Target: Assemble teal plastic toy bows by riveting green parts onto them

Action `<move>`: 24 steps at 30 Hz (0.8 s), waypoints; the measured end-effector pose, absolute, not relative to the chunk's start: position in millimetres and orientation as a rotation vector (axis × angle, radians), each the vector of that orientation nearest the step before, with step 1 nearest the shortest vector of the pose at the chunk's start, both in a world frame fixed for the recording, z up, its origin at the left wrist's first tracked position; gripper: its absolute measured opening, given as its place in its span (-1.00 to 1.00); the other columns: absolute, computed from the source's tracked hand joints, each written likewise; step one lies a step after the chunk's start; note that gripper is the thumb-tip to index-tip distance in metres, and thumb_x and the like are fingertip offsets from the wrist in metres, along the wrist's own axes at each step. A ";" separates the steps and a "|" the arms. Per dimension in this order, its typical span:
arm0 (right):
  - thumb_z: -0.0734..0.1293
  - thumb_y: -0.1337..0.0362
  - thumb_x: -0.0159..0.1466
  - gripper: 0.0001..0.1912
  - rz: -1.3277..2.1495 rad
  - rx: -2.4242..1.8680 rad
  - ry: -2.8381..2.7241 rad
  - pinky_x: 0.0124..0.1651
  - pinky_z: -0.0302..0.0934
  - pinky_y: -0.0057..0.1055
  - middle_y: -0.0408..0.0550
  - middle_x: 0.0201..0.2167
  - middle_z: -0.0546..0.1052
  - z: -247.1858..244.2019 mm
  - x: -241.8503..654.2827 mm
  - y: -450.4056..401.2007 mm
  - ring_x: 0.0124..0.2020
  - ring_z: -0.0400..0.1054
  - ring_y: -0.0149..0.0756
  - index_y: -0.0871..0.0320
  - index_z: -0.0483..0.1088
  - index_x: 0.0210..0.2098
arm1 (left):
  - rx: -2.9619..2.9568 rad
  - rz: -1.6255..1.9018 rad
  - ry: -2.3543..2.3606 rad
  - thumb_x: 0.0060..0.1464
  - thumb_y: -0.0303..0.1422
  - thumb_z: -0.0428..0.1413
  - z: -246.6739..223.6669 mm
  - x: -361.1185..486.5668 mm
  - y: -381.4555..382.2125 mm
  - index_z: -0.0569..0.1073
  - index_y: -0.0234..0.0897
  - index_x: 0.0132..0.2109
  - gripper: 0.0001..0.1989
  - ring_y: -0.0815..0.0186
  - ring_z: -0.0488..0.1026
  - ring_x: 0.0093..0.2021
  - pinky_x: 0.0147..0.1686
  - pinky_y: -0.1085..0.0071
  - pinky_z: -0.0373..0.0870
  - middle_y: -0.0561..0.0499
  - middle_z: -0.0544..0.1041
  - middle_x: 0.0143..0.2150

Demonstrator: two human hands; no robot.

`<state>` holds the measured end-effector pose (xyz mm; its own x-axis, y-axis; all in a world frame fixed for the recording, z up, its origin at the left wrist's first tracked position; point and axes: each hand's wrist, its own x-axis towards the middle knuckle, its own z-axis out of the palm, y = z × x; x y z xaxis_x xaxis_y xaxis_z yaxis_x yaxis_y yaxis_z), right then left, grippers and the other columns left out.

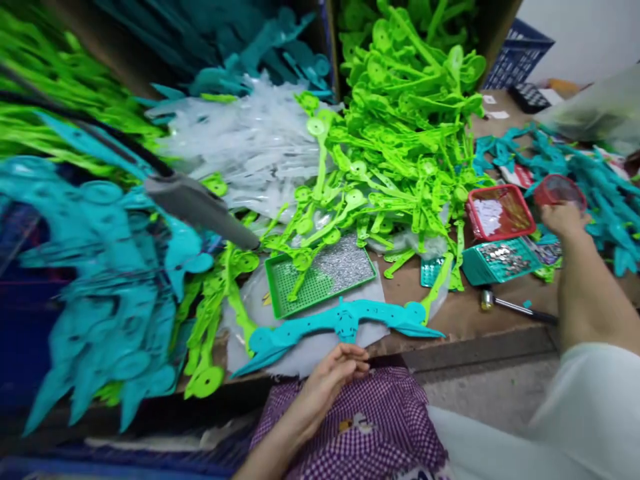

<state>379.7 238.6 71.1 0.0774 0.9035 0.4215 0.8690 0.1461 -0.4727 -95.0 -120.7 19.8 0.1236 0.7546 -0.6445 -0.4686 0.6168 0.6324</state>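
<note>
A long turquoise plastic part (345,319) lies across the table's front edge, its two arms spreading sideways from a round hub. Lime-green plastic pieces meet both its ends. Just below the hub is my left hand (335,373), fingers loosely stretched and nothing visible in them. At the right, my right hand (565,219) is at a round red see-through tub (560,190); its fingers are mostly hidden at the tub. Close by are a square red tray (501,212) with small white pieces and a turquoise tray (505,260) with small metal parts.
A green tray (280,290) of small silvery pieces stands behind the turquoise part. Lime-green parts (400,133) and white plastic parts (245,140) are heaped behind. Turquoise parts (107,267) are stacked left. A hammer (515,307) lies right; a grey-ended rod (200,207) hangs at left.
</note>
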 end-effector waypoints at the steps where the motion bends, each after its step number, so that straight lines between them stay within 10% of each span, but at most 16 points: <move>1: 0.14 -0.15 0.30 -0.49 0.003 -1.757 -1.708 0.16 -0.17 0.54 0.30 -0.19 0.50 74.3 379.4 234.8 0.23 0.20 0.36 0.07 0.36 -0.54 | 0.369 0.934 1.198 -0.06 -0.27 0.32 21.6 -102.1 -123.8 0.59 -0.25 -0.23 -0.77 0.19 0.51 -0.16 -0.09 0.35 0.39 -0.10 0.59 -0.18; 11: 0.24 0.15 0.36 -0.59 -0.042 -1.288 -1.769 -0.05 0.36 -0.03 0.11 0.01 0.43 109.2 235.5 65.1 -0.07 0.43 -0.06 -0.14 0.22 0.19 | 1.506 0.926 1.167 -0.10 -0.40 0.29 46.0 -125.9 -6.3 0.60 -0.09 -0.26 -0.81 0.04 0.41 0.03 0.21 0.18 0.14 -0.10 0.57 -0.09; 24: 0.15 0.40 0.35 -0.71 0.424 -1.159 -2.382 -0.02 0.33 -0.12 0.07 -0.12 0.55 54.5 182.5 9.0 -0.08 0.43 -0.14 0.09 0.39 -0.02 | 2.409 0.243 1.386 0.21 -0.32 0.03 6.1 -43.7 121.9 0.47 -0.28 -0.01 -0.74 -0.03 0.30 0.12 0.09 0.12 0.08 -0.28 0.48 0.03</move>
<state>182.5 9.0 54.5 -0.5424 0.7977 0.2636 0.6576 0.5984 -0.4576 -43.7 121.9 6.1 0.5066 0.8618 -0.0252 0.8019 -0.4603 0.3810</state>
